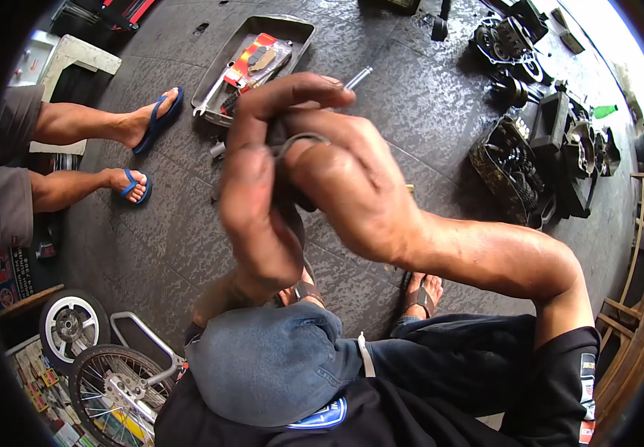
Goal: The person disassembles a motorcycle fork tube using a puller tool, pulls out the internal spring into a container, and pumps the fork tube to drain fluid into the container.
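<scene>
My left hand (255,208) and my right hand (366,171) are raised together in front of me, over the floor. Both have their fingers closed around a small dark part with a thin grey ring-like edge (303,139); most of it is hidden between the hands, so I cannot make out its kind. The left hand is slightly blurred, its index finger arching over the top. Past that fingertip shows a silver metal rod (360,77); I cannot tell whether it is held or lies on the floor. Another short silver metal piece (218,150) shows left of my left hand.
A metal tray (303,33) beyond my hands holds a red-and-yellow package (256,54), brake pads (262,58) and a wrench (206,100). Greasy engine parts (512,160) lie at right. Another person's feet in blue flip-flops (162,123) stand at left, above wheels (74,328).
</scene>
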Motion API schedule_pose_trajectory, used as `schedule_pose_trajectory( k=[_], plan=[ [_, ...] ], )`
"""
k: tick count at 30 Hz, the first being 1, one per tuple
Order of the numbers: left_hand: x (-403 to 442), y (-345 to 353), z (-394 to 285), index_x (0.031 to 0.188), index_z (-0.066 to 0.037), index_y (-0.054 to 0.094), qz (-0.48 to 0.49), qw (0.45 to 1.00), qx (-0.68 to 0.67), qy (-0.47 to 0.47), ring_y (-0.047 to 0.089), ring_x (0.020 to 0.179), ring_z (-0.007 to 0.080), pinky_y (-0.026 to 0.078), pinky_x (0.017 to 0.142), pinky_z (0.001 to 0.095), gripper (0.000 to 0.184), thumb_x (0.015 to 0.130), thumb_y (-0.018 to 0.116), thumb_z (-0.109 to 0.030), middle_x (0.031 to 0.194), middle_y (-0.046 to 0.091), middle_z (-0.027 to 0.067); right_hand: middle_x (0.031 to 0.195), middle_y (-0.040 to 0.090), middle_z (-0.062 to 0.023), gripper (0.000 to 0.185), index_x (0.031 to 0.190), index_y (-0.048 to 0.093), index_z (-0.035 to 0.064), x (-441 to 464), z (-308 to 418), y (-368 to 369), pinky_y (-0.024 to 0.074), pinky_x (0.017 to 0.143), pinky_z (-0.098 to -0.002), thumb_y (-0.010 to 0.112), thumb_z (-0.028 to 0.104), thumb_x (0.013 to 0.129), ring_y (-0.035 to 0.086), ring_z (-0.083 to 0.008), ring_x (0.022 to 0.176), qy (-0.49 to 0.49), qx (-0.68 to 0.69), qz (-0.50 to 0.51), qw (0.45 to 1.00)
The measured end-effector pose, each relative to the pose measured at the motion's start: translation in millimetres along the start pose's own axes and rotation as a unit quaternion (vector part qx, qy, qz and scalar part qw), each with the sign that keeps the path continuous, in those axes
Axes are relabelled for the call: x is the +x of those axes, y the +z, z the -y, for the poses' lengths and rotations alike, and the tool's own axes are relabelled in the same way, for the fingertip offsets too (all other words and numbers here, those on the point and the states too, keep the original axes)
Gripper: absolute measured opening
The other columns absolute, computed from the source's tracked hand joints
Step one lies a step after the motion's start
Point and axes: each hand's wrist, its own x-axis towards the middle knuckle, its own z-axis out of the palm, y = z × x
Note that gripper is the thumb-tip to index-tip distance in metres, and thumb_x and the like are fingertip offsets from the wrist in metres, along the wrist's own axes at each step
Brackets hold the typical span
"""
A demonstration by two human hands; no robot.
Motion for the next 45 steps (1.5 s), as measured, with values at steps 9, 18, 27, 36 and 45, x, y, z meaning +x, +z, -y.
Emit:
schedule_pose_trajectory(
  k=[9,18,27,36,45],
  plan=[
    [11.1,-12.8,30.4,0.091,0.007,0.055,0.067,0.969,-0.026,0.234,0.057,0.086,0.0234,0.047,0.079,0.0348,0.037,0.084,0.030,-0.021,0.089,0.059,0.0172,0.065,0.056,-0.0113,0.026,0.057,0.035,0.0035,0.4,-8.2,29.0,0.0455,0.049,-0.0413,0.059,-0.003,0.065,0.057,-0.0286,0.053,-0.265,-0.058,-0.150,0.951],
    [18.0,-18.4,3.9,0.098,0.006,0.060,0.012,0.975,0.174,0.137,0.053,0.108,0.0246,0.039,0.094,0.0341,0.039,0.090,0.032,-0.021,0.107,0.058,0.0159,0.093,0.056,-0.0212,0.021,0.099,0.056,-0.0027,-0.5,-20.2,4.7,0.0488,0.072,-0.0443,0.047,0.015,0.094,0.058,-0.0383,0.083,-0.100,-0.131,0.092,0.982],
    [5.4,-16.9,8.8,0.087,-0.003,0.043,0.030,0.995,-0.096,0.002,0.055,0.074,0.0188,0.047,0.068,0.0307,0.024,0.093,0.029,-0.022,0.083,0.055,0.0149,0.101,0.058,-0.0153,0.026,0.113,0.054,0.0007,-31.9,-44.2,-84.3,0.0471,0.087,-0.0408,0.057,0.012,0.090,0.057,-0.0328,0.101,0.028,-0.300,0.155,0.941],
    [5.0,-2.2,6.9,0.076,-0.002,0.044,0.081,0.990,-0.113,-0.017,0.035,0.044,0.0082,0.030,0.040,0.0231,0.021,0.084,0.033,-0.018,0.058,0.043,0.0063,0.097,0.058,-0.0185,0.033,0.111,0.053,-0.0023,16.8,-29.1,-51.1,0.0498,0.080,-0.0408,0.055,0.000,0.078,0.062,-0.0348,0.092,-0.083,-0.139,0.127,0.978],
    [2.7,-1.2,7.2,0.075,-0.004,0.047,0.021,0.999,-0.042,-0.027,0.036,0.044,0.0072,0.028,0.042,0.0229,0.024,0.086,0.036,-0.022,0.057,0.044,0.0026,0.081,0.060,-0.0128,0.011,0.080,0.061,-0.0006,48.1,22.9,-12.8,0.0507,0.062,-0.0372,0.059,0.007,0.073,0.062,-0.0301,0.073,-0.174,-0.171,0.220,0.945]
  ],
)
